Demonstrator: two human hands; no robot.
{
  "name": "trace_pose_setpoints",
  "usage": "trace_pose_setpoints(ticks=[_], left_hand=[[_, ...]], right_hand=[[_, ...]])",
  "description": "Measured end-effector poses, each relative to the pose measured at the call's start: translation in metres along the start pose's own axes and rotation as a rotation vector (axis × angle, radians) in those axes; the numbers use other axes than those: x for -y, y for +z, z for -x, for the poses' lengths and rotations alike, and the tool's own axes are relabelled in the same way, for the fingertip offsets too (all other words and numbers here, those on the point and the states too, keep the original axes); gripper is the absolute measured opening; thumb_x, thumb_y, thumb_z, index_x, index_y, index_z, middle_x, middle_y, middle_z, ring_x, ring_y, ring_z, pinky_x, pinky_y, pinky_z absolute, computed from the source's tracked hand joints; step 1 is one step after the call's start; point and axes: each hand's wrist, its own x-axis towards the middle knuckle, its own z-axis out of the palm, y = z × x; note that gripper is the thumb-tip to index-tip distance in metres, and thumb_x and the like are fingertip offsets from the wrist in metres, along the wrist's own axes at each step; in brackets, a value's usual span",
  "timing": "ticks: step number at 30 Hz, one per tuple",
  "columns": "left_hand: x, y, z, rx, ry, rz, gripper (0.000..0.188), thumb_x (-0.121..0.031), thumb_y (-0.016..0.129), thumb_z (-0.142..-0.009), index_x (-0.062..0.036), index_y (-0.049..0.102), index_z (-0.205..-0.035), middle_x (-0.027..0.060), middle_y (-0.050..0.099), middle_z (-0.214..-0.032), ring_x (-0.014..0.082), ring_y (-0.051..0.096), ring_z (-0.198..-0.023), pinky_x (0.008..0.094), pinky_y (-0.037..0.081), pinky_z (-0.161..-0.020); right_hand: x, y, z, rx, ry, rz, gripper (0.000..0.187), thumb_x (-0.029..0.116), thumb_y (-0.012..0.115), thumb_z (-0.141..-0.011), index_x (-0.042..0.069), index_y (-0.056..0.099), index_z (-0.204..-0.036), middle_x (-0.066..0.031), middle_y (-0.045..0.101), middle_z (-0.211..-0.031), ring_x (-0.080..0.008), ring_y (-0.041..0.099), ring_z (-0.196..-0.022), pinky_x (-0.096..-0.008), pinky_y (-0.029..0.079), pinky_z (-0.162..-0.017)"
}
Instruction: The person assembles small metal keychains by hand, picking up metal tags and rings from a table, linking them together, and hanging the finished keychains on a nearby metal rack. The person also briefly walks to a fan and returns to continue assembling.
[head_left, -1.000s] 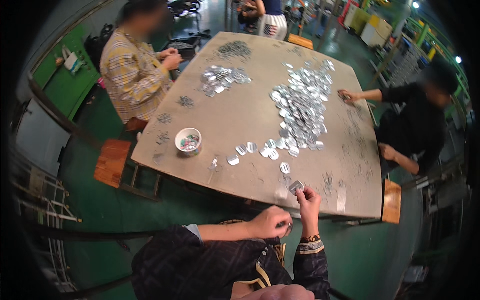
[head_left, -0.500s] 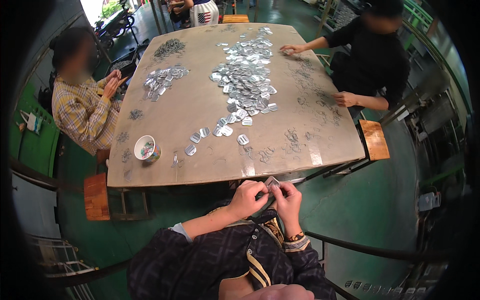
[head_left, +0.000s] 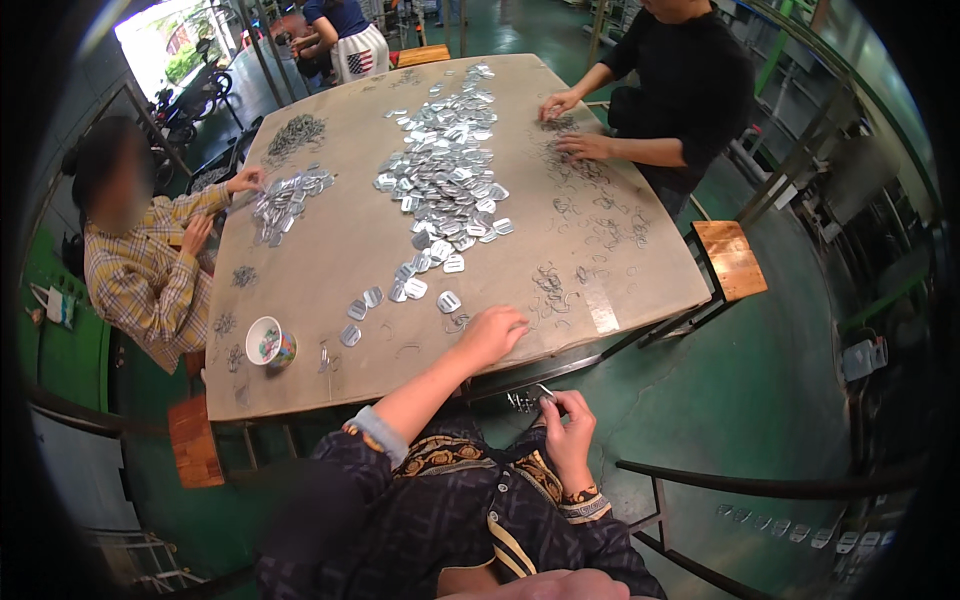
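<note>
My left hand (head_left: 490, 336) rests at the near table edge, its fingers loosely bent over the tabletop beside thin dark wire pieces (head_left: 550, 285). I see nothing held in it, though its underside is hidden. Below the edge, in front of my body, my right hand (head_left: 569, 428) pinches a small silver metal buckle (head_left: 546, 393) between thumb and fingers. The buckle is seen nearly edge-on. Several loose slotted silver buckles (head_left: 448, 301) lie on the table beyond my left hand, trailing from a large pile (head_left: 440, 170).
On the brown table (head_left: 330, 220) stands a paper cup (head_left: 265, 343) with small coloured bits. A person in a plaid shirt (head_left: 140, 270) sits left, touching a smaller pile of buckles (head_left: 285, 205). Across at right, a person in black (head_left: 690, 80) handles wire pieces. Wooden stools (head_left: 728, 260) stand around.
My left hand has left the buckle and moved up onto the near table edge. My right hand keeps the buckle, slightly lower. The plaid-shirted person's hand has reached the small pile; the view has shifted.
</note>
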Motion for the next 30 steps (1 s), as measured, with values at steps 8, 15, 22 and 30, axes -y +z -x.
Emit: trace_pose_setpoints(ticks=[8, 15, 22, 30], left_hand=[[0.003, 0.07, -0.09, -0.056, 0.263, -0.423, 0.047, -0.036, 0.066, -0.08, -0.0122, 0.059, -0.119, 0.0152, 0.045, -0.136, 0.0359, 0.041, -0.125, 0.0542, 0.033, -0.1], [-0.008, 0.054, -0.08, 0.293, 0.046, -0.532, 0.027, -0.026, 0.063, -0.08, -0.01, 0.065, -0.101, 0.0127, 0.059, -0.11, 0.0317, 0.054, -0.107, 0.0503, 0.04, -0.09], [0.02, 0.079, -0.197, -0.026, 0.026, -0.334, 0.011, -0.011, 0.06, -0.08, -0.005, 0.07, -0.079, 0.0149, 0.066, -0.088, 0.0329, 0.064, -0.087, 0.0433, 0.051, -0.075], [-0.002, 0.131, -0.273, -0.004, -0.061, -0.651, 0.013, -0.007, 0.059, -0.077, -0.0054, 0.072, -0.077, 0.0143, 0.069, -0.085, 0.0263, 0.069, -0.082, 0.0366, 0.056, -0.069]], right_hand=[[-0.017, -0.015, 0.002, -0.02, -0.035, 0.088, 0.006, -0.003, 0.066, -0.078, -0.005, 0.062, -0.083, -0.0109, 0.06, -0.074, -0.017, 0.058, -0.063, -0.0266, 0.046, -0.062], [-0.024, -0.032, -0.006, -0.06, 0.01, 0.063, 0.008, -0.002, 0.067, -0.077, -0.003, 0.062, -0.083, -0.012, 0.057, -0.072, -0.0204, 0.058, -0.061, -0.0288, 0.046, -0.06], [-0.042, -0.037, -0.015, -0.031, 0.015, 0.069, 0.007, -0.002, 0.067, -0.077, -0.003, 0.063, -0.082, -0.0122, 0.058, -0.072, -0.0221, 0.058, -0.061, -0.0294, 0.046, -0.059], [-0.043, -0.043, -0.02, -0.026, 0.007, 0.12, 0.011, -0.003, 0.069, -0.074, -0.001, 0.065, -0.084, -0.0121, 0.061, -0.077, -0.0279, 0.059, -0.068, -0.0341, 0.047, -0.063]])
